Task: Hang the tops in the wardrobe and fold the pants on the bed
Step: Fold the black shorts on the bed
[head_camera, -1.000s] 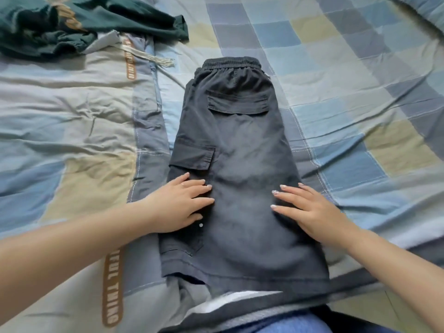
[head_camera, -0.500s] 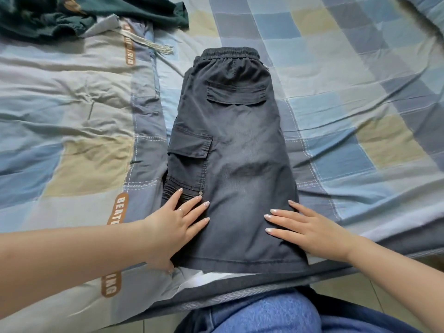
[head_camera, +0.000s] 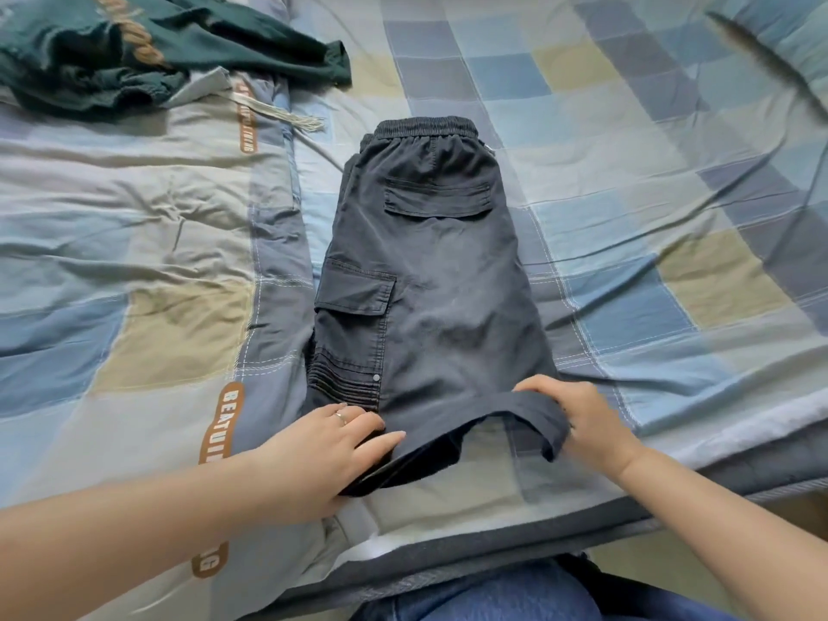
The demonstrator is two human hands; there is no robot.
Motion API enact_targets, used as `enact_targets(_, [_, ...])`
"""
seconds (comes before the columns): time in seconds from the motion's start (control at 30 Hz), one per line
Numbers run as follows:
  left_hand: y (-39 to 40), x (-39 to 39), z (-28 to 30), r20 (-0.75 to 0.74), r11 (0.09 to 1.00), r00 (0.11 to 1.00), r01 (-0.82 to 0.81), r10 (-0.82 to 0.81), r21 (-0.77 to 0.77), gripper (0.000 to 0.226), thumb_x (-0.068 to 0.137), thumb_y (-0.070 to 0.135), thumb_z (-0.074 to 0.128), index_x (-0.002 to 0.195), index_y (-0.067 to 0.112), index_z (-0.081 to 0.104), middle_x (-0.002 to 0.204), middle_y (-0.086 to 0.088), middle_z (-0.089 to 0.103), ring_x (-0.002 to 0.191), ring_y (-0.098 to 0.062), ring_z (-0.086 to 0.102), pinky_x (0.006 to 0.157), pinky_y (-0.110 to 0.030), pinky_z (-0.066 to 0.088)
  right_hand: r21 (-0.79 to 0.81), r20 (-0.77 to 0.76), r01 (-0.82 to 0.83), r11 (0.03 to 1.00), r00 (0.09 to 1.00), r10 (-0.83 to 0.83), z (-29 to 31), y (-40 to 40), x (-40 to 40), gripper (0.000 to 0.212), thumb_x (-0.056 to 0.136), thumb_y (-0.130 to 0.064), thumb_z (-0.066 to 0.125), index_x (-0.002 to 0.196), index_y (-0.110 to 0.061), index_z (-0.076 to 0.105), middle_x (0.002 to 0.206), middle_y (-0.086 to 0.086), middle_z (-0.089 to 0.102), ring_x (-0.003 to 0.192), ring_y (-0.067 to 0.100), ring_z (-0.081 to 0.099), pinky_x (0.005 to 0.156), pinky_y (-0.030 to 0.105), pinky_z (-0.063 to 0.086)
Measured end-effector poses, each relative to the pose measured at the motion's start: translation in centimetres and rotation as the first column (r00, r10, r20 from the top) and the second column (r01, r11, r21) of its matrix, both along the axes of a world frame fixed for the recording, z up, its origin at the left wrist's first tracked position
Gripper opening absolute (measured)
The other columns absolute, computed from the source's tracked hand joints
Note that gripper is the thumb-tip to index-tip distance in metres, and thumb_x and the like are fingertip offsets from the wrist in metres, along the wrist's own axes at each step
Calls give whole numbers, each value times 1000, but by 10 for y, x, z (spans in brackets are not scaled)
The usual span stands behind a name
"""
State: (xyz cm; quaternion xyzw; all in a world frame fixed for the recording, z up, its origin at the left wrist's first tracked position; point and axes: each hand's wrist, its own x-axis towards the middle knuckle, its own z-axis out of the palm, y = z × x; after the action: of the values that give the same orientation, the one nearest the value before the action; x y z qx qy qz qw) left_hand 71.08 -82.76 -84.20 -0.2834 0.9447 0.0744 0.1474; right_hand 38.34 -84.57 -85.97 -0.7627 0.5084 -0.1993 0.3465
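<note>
Fingers [head_camera: 533,385] of my right hand [head_camera: 591,423] and left hand [head_camera: 322,445] curl round the cargo shorts' [head_camera: 430,280] hem, gripping it raised off the bed [head_camera: 672,284].

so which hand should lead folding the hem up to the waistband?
Probably right. The right hand already grips the lifted hem of the shorts; the left hand holds its corner low against the bed.
</note>
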Motion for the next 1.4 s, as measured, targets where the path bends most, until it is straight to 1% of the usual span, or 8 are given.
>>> enact_targets(0.13, [-5, 14, 10, -102, 978, 988, -93, 113, 186, 107, 68, 48, 61, 149, 36, -8, 153, 6, 22, 140, -10, 24, 119, -33, 12, 90, 205, 171, 981, 961, -186, 24, -19, -1, 36, 77, 3, 58, 86, -32, 65, 76, -13, 68, 73, 4, 62, 67, 23, 47])
enact_targets(0.27, [-15, 22, 18, -340, 981, 920, -175, 193, 84, 100, 53, 27, 82, 140, 26, 34, 123, 8, 58, 109, -3, 53, 92, -19, 47, 160, 285, 202, 966, 928, -241, 30, -27, -7, 61, 83, 18, 54, 82, -41, 70, 76, -17, 68, 73, -4, 60, 68, 11, 45])
enact_targets(0.5, [-111, 28, 52, -692, 640, 89, -481, 716, 600, 58, 74, 4, 70, 103, 51, 55, 88, 11, 66, 68, -3, 60, 66, -11, 46, 173, 297, 368, 914, 865, -405, 45, -92, -5, 23, 82, -38, 62, 80, -15, 66, 61, 0, 60, 60, 0, 49, 56, 18, 41])
enact_targets(0.73, [-293, 11, 81, -567, 436, -178, -470, 805, 767, 26, 83, 14, 72, 103, 27, 62, 96, -10, 69, 74, -18, 67, 69, -31, 56, 51, 248, 519, 853, 821, -514, 75, -268, 16, 26, 88, -30, 61, 75, -8, 64, 67, 1, 60, 67, 18, 53, 58, 32, 37])
enact_targets(0.87, [-341, 16, 57, -406, 264, -339, -394, 849, 880, 57, 84, 45, 65, 131, 20, 46, 116, -6, 60, 87, -16, 60, 61, -26, 50, 72, 120, 573, 817, 808, -577, 55, -339, 16, 30, 86, -40, 63, 99, -13, 61, 94, 3, 63, 99, 27, 60, 71, 30, 41])
enact_targets(1.0, [-314, 24, 1, -186, 64, -235, -445, 954, 893, 60, 76, 52, 67, 123, 18, 55, 122, -4, 62, 94, -15, 62, 75, -35, 55, 285, -33, 562, 776, 815, -578, 3, -328, 9, 80, 80, -49, 66, 144, -15, 33, 136, 5, 52, 124, 24, 50, 102, 33, 40])
enact_targets(1.2, [-318, 20, -8, -113, 29, -174, -426, 978, 904, 50, 72, 57, 69, 100, 16, 71, 91, 1, 76, 85, -17, 72, 79, -33, 56, 118, -102, 564, 818, 826, -555, -37, -304, 7, 70, 82, -48, 66, 141, -20, 40, 139, 4, 49, 127, 21, 46, 100, 30, 38])
enact_targets(1.4, [-342, -3, -9, -455, 279, -54, -724, 889, 631, 13, 88, 26, 67, 89, 14, 72, 89, -1, 73, 89, -18, 67, 79, -28, 52, -291, -202, 376, 880, 875, -440, -19, -329, 25, 71, 84, -46, 64, 146, -29, 32, 150, 8, 26, 141, 22, 22, 114, 35, 21])
